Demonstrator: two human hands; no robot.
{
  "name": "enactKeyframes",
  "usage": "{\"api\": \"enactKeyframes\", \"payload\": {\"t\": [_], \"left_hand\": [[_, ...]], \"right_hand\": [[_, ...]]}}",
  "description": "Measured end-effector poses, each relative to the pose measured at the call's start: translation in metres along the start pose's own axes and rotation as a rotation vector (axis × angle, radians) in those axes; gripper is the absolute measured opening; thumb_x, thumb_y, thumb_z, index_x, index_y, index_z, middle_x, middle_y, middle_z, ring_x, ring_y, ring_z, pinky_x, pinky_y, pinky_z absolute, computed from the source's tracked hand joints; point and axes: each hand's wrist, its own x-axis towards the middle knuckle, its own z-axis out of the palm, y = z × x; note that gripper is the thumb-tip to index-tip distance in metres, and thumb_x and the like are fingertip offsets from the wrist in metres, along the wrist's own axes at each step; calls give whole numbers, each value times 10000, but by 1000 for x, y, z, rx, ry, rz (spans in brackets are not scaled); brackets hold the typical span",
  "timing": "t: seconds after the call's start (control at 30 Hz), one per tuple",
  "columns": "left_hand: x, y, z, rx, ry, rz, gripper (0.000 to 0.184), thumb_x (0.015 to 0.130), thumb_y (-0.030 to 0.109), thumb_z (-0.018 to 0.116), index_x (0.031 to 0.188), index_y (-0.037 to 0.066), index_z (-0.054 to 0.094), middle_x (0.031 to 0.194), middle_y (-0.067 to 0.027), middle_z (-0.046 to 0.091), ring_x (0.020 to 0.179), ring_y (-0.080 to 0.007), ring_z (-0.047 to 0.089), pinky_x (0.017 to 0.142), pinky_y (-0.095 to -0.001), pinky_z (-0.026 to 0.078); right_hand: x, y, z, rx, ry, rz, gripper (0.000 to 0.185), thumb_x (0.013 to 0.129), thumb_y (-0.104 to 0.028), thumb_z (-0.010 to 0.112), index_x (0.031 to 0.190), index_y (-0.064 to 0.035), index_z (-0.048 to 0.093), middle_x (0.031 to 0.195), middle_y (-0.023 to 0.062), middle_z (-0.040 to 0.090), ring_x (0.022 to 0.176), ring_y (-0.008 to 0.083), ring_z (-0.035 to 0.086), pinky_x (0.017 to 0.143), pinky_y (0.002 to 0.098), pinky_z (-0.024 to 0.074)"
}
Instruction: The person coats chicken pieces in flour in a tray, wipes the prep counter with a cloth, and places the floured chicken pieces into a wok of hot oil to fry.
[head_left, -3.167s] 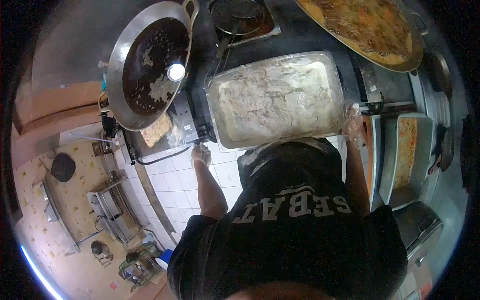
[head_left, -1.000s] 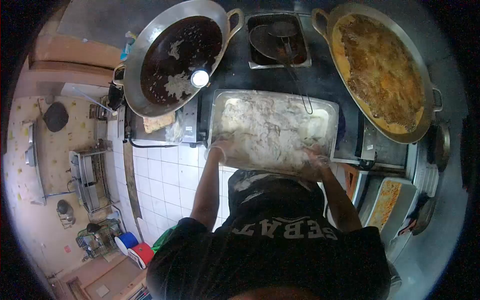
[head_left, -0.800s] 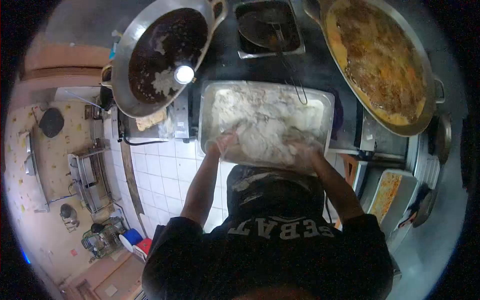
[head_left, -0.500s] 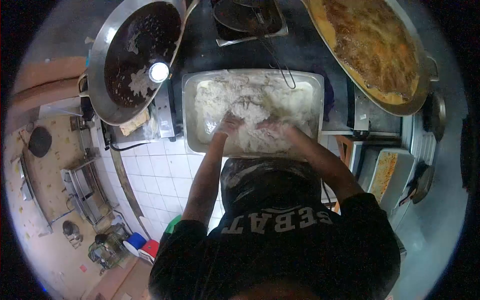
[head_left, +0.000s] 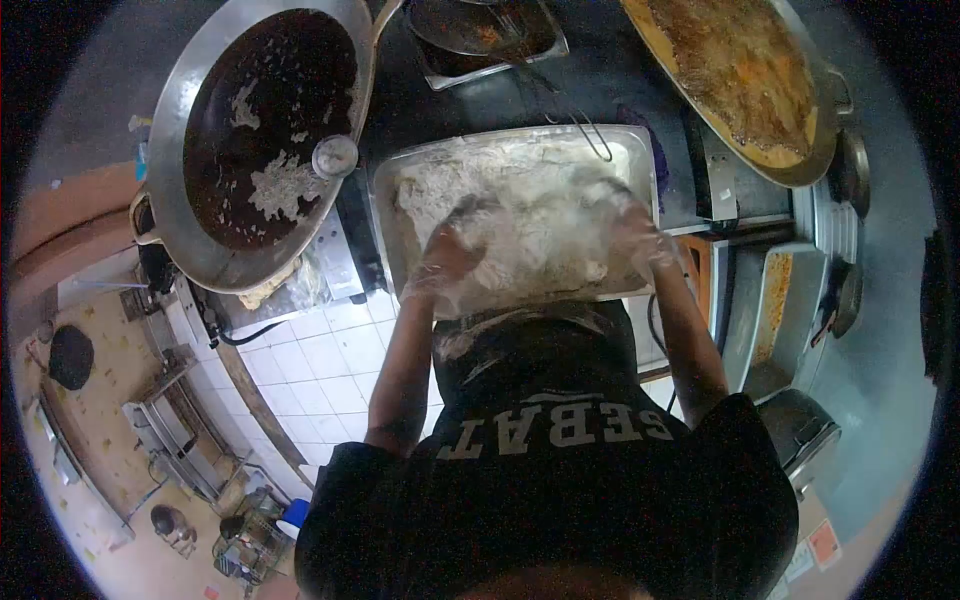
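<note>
A rectangular metal tray [head_left: 384, 232] holds a bed of white flour-like powder [head_left: 520, 165]. My left hand [head_left: 455, 248], dusted with the powder, is over the left half of the tray, its fingers blurred but stretched inward. Over the right half is my right hand [head_left: 628, 228], also blurred, with its fingers reaching forward. Both look open, and I see no solid piece gripped in either. Hazy powder hangs between them. Some pale lumps show in the tray, too coated to identify.
A large pan of dark liquid [head_left: 270, 120] with a round metal ladle [head_left: 335, 157] stands at left. At right is a pan of bubbling brown oil [head_left: 745, 70]. A wire-handled strainer [head_left: 470, 30] rests over a metal pan [head_left: 440, 80] behind the tray, its handle reaching over the rim.
My hands, earlier close together in the powder near the tray's middle, are now wide apart and raised, with powder in the air. The view has shifted and tilted slightly.
</note>
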Motion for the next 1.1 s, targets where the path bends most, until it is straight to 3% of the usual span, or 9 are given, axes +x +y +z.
{"api": "enactKeyframes", "payload": {"t": [0.17, 0.27, 0.4, 0.53, 0.6, 0.73, 0.83, 0.97, 1.1], "left_hand": [[50, -168, 53, -777, -35, -88, 572, 866, 465, 440, 1272, 65, 393, 1029, -227, 598, 1101, -278, 517, 985, -376, 351], [87, -237, 97, 459, 57, 340, 355, 915, 269, 375, 1218, 104, 458, 1156, -143, 554, 1070, -310, 529, 936, -381, 403], [86, -151, 73, 307, -304, 31, 363, 883, 194, 426, 1230, 90, 444, 1171, -144, 538, 1037, -293, 550, 882, -368, 448], [57, -55, 51, -305, -193, -178, 365, 868, 203, 470, 1213, 85, 462, 1110, -136, 570, 952, -244, 581, 809, -348, 483], [67, -66, 74, -78, -319, -71, 377, 867, 245, 485, 1196, 62, 472, 1031, -115, 585, 876, -213, 578, 761, -338, 486], [72, -77, 86, 259, -486, 90, 414, 866, 308, 508, 1170, 28, 486, 912, -85, 608, 763, -165, 572, 688, -323, 492], [39, -39, 40, 63, -258, -59, 435, 855, 300, 483, 1149, -21, 492, 1103, -174, 560, 920, -283, 566, 845, -373, 450], [49, -108, 53, 934, -85, 136, 414, 875, 313, 447, 1126, -15, 480, 1039, -198, 573, 801, -315, 602, 720, -406, 501], [92, -130, 16, 627, 131, 13, 629, 828, 487, 457, 1155, -51, 472, 1049, -240, 568, 957, -328, 571, 827, -398, 455]], "right_hand": [[22, -52, 13, -104, -84, 202, 704, 785, -469, 559, 1317, -64, 337, 1294, 157, 367, 1209, 285, 345, 1021, 431, 274], [49, -60, 31, -165, -170, 307, 746, 778, -527, 539, 1342, -94, 316, 1355, 153, 314, 1255, 297, 295, 1046, 465, 232], [86, -25, 41, -326, -249, 344, 770, 775, -572, 526, 1361, -124, 306, 1419, 139, 251, 1304, 306, 241, 1069, 507, 188], [117, 54, 35, -543, -323, 240, 714, 787, -531, 543, 1340, -127, 341, 1432, 112, 223, 1310, 294, 230, 1062, 532, 182], [118, 75, 36, -432, 34, 464, 716, 792, -571, 513, 1338, -138, 350, 1440, 87, 217, 1313, 274, 237, 1052, 553, 182], [121, 81, 23, -363, -297, 420, 751, 783, -658, 443, 1346, -170, 346, 1447, 88, 208, 1325, 265, 215, 1071, 526, 146], [98, 53, 44, -438, -185, 258, 694, 814, -590, 440, 1335, -139, 360, 1415, 95, 265, 1262, 252, 296, 1030, 477, 222], [79, 9, 43, -593, -79, 51, 618, 856, -500, 437, 1320, -97, 378, 1372, 106, 341, 1178, 234, 405, 974, 412, 324], [113, 4, -8, -874, 151, 68, 543, 897, -410, 434, 1306, -55, 396, 1330, 116, 417, 1093, 216, 513, 918, 347, 425]]}}
